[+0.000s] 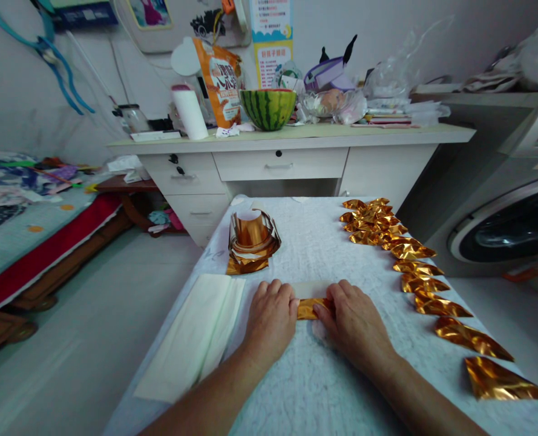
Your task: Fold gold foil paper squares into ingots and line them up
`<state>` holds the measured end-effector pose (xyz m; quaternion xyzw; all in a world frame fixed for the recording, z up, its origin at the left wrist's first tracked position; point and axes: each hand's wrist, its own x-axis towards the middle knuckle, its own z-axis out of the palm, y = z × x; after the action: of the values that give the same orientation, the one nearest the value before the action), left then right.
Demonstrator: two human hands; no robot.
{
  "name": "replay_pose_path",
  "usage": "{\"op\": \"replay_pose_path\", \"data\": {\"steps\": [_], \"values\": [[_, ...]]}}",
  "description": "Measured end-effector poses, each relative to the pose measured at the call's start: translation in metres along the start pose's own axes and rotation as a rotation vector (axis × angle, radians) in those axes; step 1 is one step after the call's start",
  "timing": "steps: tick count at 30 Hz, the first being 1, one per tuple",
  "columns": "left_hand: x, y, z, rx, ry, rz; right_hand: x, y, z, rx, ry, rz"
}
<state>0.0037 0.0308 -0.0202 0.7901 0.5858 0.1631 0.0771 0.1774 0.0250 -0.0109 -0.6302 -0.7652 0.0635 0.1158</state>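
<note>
Two hands, both yours, are closed on a gold foil strip (pixel 308 309) lying between them: your left hand (pixel 271 315) curls over one end, and your right hand (pixel 356 322) presses the other with its thumb. Ahead of your left hand stands a gold roll (pixel 251 235); left of it lie pale sheets (pixel 187 333). Folded foil pieces (pixel 417 267) line up right of your right hand.

Over my link I see a bare left hand (pixel 271 312) and bare right hand (pixel 354 321) with rounded knuckles, and bare forearms (pixel 221 387) that look broader away from the wrists.
</note>
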Motion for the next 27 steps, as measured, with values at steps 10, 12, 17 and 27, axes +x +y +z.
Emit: {"op": "replay_pose_path", "data": {"steps": [10, 12, 17, 27], "values": [[-0.0011, -0.002, 0.0008, -0.056, 0.025, -0.011, -0.0013, -0.0038, -0.0009, -0.037, 0.005, 0.014], [-0.0012, -0.0036, 0.0007, -0.08, 0.03, -0.014, -0.0013, -0.0043, -0.0007, -0.042, 0.006, 0.016], [0.0, -0.0061, -0.0006, -0.095, 0.034, -0.027, -0.0023, -0.0046, -0.0001, -0.063, 0.014, 0.013], [-0.0003, -0.0069, 0.0018, -0.075, 0.057, -0.018, -0.0061, -0.0101, 0.0031, -0.049, 0.05, -0.181]]}}
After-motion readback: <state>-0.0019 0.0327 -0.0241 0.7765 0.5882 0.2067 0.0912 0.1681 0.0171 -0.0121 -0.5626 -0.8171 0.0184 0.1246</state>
